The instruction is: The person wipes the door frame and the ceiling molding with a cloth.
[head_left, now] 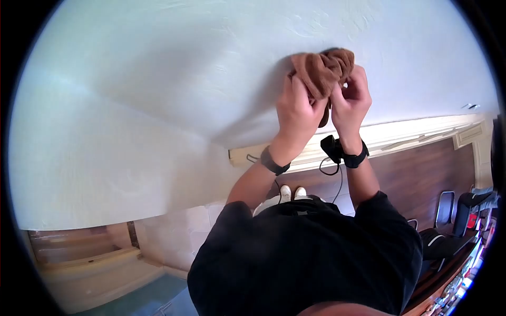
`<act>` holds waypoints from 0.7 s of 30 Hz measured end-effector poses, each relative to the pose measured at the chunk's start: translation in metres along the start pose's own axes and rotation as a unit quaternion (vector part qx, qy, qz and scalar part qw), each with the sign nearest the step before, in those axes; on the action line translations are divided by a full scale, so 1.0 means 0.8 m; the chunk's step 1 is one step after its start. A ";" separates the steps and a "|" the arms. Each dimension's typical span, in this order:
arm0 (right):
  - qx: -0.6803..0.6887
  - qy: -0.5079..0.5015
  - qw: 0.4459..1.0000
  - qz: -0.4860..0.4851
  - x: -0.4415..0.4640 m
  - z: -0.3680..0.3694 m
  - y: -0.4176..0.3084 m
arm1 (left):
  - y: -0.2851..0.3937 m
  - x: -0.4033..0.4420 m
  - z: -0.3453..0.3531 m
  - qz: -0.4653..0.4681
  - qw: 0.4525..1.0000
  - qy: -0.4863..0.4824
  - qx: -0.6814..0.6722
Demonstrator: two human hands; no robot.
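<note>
Here, brown cloth (322, 72) in both hands (298, 108).

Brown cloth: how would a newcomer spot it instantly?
Find the big pale wall across the top. Right of the picture's centre, the left hand and right hand hold the brown cloth. Its bunched brown folds set it apart from the black shirt below.

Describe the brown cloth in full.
The brown cloth looks soft, perhaps towel-like, and is bunched into thick folds and creases, so its full shape is hidden. The left hand and right hand grip it from below, and a darker brown end hangs between them. It is held up before the pale wall; whether it touches that wall is unclear.
</note>
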State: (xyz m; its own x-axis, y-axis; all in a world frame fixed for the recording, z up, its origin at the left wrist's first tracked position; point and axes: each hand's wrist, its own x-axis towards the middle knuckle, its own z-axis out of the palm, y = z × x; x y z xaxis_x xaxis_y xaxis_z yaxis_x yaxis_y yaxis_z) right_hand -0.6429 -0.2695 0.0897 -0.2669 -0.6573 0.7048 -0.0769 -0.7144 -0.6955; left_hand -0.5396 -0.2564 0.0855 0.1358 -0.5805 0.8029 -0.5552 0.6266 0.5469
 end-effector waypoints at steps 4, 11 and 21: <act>-0.043 -0.039 0.998 0.010 -0.039 -0.018 0.040 | -0.027 -0.034 -0.007 -0.018 0.996 -0.086 -0.006; -0.037 -0.065 0.996 0.057 -0.136 0.000 0.105 | -0.103 -0.134 -0.021 -0.149 0.977 -0.148 -0.047; -0.093 -0.192 0.949 0.231 -0.270 0.040 0.150 | -0.153 -0.232 -0.091 -0.388 0.896 -0.205 0.070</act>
State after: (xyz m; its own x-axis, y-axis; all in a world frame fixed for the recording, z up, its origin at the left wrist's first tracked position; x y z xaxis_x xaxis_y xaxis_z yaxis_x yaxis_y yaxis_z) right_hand -0.5636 -0.2213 -0.1415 0.0541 -0.9545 0.2932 -0.2149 -0.2979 -0.9301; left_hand -0.4373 -0.1876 -0.1133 0.2282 -0.9733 0.0235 -0.5253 -0.1028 0.8447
